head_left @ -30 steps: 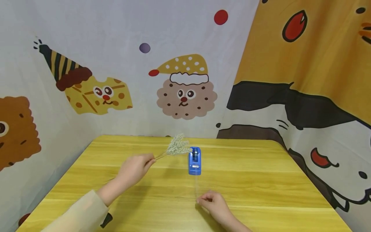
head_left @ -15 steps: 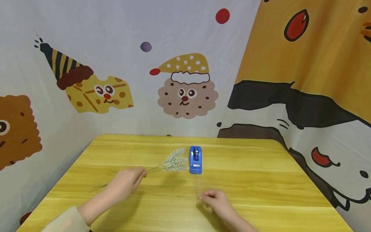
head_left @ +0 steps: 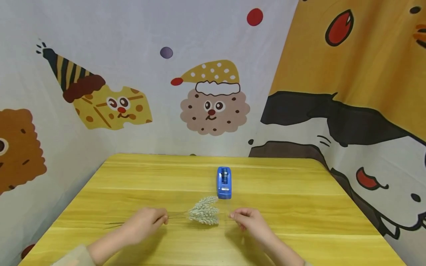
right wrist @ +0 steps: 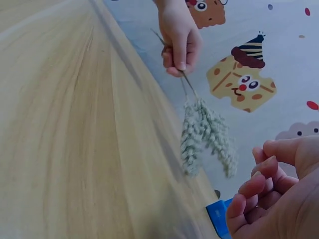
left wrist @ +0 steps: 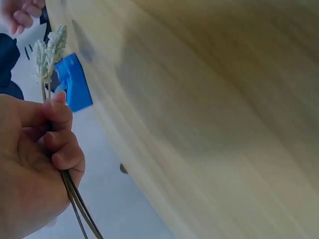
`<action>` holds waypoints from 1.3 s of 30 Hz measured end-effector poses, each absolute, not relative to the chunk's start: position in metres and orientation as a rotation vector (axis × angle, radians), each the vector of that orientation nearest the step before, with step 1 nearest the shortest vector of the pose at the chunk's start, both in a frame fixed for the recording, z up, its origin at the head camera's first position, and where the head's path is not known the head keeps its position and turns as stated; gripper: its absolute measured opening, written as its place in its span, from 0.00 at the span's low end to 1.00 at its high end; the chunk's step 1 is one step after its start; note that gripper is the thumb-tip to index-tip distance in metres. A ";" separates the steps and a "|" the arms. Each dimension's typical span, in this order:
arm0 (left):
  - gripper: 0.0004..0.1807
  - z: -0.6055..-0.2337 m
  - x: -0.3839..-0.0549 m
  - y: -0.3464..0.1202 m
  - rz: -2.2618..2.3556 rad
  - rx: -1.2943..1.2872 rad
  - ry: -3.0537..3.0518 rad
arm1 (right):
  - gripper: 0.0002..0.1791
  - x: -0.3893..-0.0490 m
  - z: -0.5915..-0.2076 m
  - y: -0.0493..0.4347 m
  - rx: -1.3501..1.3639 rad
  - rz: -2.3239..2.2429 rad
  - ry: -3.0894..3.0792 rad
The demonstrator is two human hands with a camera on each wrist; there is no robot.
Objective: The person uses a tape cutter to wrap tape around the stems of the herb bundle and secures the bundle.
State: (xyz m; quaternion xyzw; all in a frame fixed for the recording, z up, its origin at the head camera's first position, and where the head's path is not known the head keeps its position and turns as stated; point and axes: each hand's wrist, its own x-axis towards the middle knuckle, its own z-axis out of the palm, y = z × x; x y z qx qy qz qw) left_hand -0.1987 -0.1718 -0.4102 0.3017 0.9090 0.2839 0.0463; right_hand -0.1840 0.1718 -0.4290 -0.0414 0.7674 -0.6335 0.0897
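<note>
My left hand (head_left: 144, 224) grips the thin brown stems (left wrist: 76, 201) of a bunch of pale green dried flowers (head_left: 203, 211). In the head view the flower heads point right, between my two hands, with the stem ends showing behind the left wrist. My right hand (head_left: 247, 220) has thumb and forefinger together, pinching the end of a faint strip of clear tape (head_left: 229, 207). That strip runs toward the blue tape dispenser (head_left: 224, 183), which sits just beyond the flowers. The tape itself cannot be made out in the right wrist view, where the fingertips (right wrist: 259, 154) are seen close together.
A yellow wood-grain table (head_left: 283, 184) lies under both hands. Behind it hangs a cloth (head_left: 139, 59) printed with cartoon figures, close to the table's back edge.
My left hand has come lower and nearer, bringing the flowers from beside the dispenser to in front of it. The right hand has shifted slightly forward and right.
</note>
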 end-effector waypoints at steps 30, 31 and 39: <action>0.05 -0.434 -0.218 -0.036 0.922 1.078 2.769 | 0.17 -0.182 -0.432 0.162 -0.171 -1.939 2.212; 0.04 -0.434 -0.218 -0.034 0.935 1.077 2.764 | 0.17 -0.181 -0.434 0.163 -0.179 -1.928 2.225; 0.05 -0.436 -0.219 -0.027 1.029 1.120 2.695 | 0.18 -0.178 -0.442 0.166 -0.174 -1.904 2.242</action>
